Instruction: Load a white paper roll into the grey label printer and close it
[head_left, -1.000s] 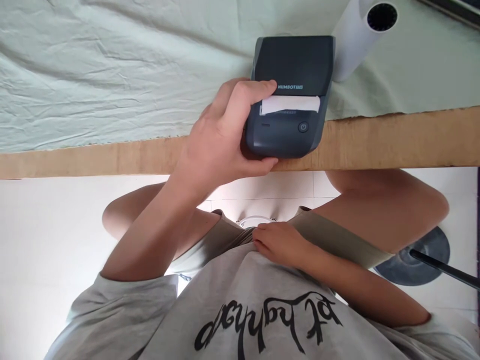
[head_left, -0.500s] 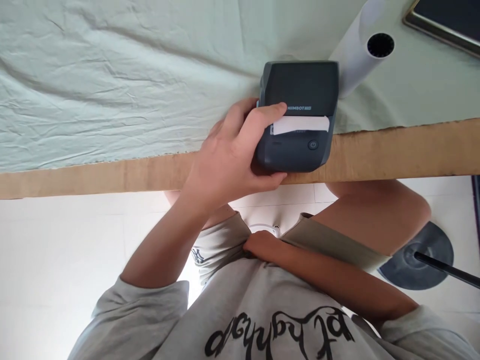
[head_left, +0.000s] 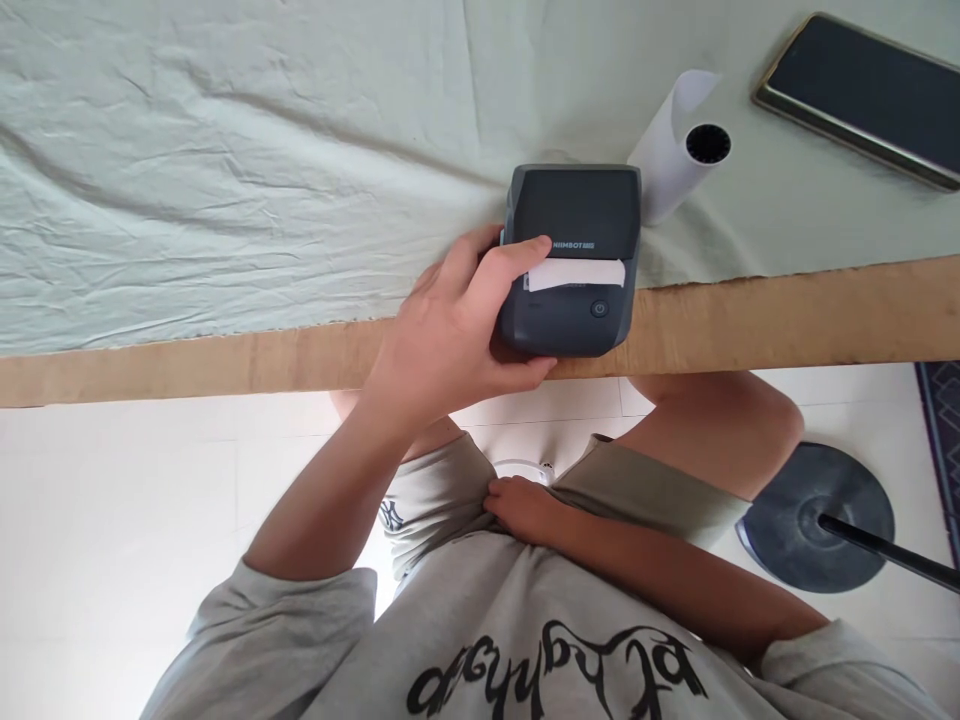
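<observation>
- Right hand (head_left: 529, 508) rests curled at the shorts (head_left: 652, 490); cannot tell whether it pinches cloth.
- Left hand (head_left: 448, 335), spread, clasps the dark printer (head_left: 576, 208) beyond it, as a second ago.
- Past the left hand: white roll (head_left: 661, 172), then phone (head_left: 862, 95), now showing far more.

One head-worn camera looks from above, forward and steeply down. The tablecloth (head_left: 300, 110) fills the top of the view, the wooden table edge (head_left: 750, 320) crosses the middle, and the shirt (head_left: 450, 610) comes up from the bottom. The printer (head_left: 581, 215) stands near the centre at close range, seen mostly from its top. The right border cuts off the phone (head_left: 870, 100).
</observation>
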